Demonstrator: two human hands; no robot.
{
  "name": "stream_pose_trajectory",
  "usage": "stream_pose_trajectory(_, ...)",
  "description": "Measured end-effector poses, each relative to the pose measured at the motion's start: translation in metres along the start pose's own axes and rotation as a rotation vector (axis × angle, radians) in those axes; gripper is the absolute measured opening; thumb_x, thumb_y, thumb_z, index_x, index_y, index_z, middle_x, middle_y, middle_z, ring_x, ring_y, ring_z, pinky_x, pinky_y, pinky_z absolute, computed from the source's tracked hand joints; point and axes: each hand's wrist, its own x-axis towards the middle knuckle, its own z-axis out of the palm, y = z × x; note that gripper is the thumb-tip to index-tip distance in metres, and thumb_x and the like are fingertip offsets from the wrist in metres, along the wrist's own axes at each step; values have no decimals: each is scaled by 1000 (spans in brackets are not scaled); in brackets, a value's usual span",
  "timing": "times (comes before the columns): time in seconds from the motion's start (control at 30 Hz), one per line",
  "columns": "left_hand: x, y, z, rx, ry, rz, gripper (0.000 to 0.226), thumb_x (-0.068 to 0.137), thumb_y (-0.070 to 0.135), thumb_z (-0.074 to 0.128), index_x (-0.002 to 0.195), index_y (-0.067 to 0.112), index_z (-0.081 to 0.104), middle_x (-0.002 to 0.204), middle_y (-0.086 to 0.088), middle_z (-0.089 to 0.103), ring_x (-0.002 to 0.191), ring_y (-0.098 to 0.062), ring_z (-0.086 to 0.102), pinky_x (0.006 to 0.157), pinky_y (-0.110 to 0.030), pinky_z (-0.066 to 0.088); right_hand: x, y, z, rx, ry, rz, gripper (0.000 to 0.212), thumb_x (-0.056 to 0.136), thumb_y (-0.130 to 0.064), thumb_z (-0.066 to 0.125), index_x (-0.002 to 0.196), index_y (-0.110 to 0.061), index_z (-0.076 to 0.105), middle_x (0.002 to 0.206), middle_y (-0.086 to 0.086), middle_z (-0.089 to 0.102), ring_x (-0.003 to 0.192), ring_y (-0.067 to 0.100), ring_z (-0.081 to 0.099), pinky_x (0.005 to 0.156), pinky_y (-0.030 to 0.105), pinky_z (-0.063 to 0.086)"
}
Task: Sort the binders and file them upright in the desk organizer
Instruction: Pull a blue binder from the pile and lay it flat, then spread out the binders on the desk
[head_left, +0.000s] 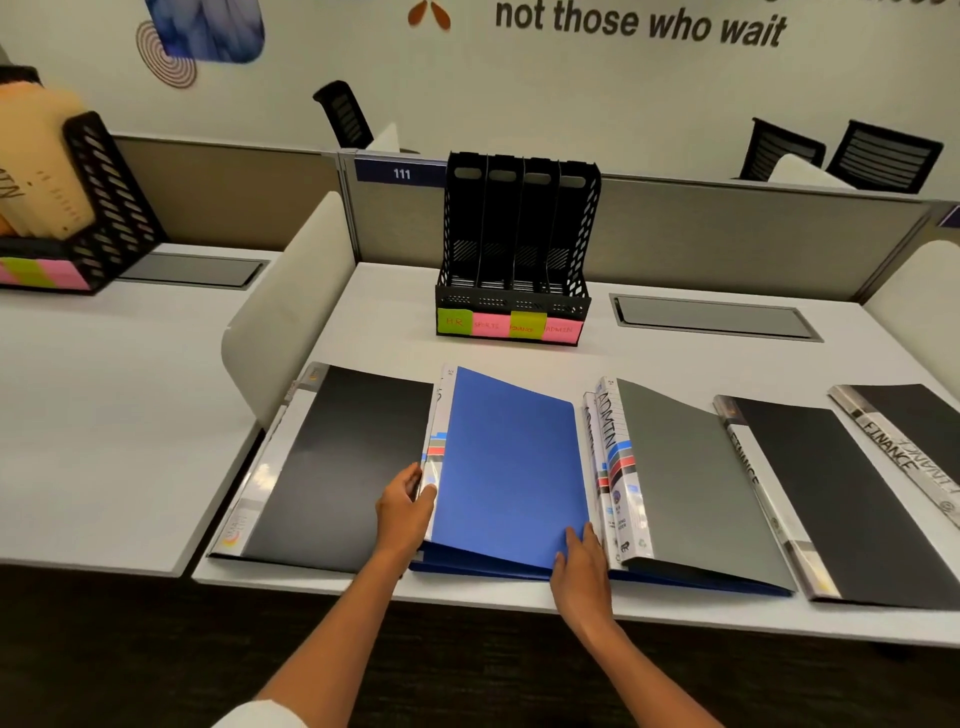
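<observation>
A blue binder (511, 467) lies near the desk's front edge, its top cover lifted at the spine side. My left hand (408, 506) grips its white spine edge. My right hand (582, 553) holds its lower right corner. Left of it lies a black binder (337, 462). To the right lie a grey binder (691, 483) marked ADMIN and two black binders marked FINANCE (841, 499) (919, 431). The black desk organizer (517, 249) stands upright at the back with four slots that look empty, tagged with green and pink notes.
A white curved divider (291, 306) stands on the left side of the desk. A grey cable hatch (714, 317) sits right of the organizer. Another organizer with files (78, 208) stands on the neighbouring desk at left. A partition wall runs behind.
</observation>
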Motion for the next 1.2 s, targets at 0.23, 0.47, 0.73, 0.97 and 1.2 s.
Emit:
stream_pose_trajectory(0.23,-19,6,21,328,56,191,69,96,34,56,152,16,21,153,-8,35,139,-24,36,107,-44,45,-10,5,-13,107,12,-218,62,102,-34,41,154,-27,8,162,-5,-8,150,17,-4,118,33,19)
stream_pose_trajectory(0.47,-37,32,72,874,122,504,73,96,40,52,154,11,18,162,-8,15,151,-25,8,121,-49,8,-9,21,-64,62,171,-533,71,100,-37,46,151,-32,-3,161,-10,-10,144,1,-17,117,27,14)
stream_pose_trajectory(0.73,-90,53,180,890,-60,553,77,98,51,40,154,20,-3,163,0,-8,150,-17,-10,122,-42,-3,6,116,-132,-42,280,-457,77,97,-51,43,152,-34,-7,159,-6,-24,147,15,-20,121,44,1)
stream_pose_trajectory(0.97,-139,67,279,923,-185,662,81,95,59,36,154,25,-6,162,1,-18,149,-17,-18,121,-44,-6,11,216,-180,-248,325,-297,79,91,-70,28,151,-39,-14,159,0,-26,147,26,-20,118,54,-1)
stream_pose_trajectory(1.2,-167,74,366,1018,-339,754,83,91,70,27,150,35,-20,156,4,-34,144,-17,-31,119,-48,-11,11,291,-216,-273,352,-132,80,86,-78,13,151,-39,-15,160,2,-24,148,30,-16,117,58,1)
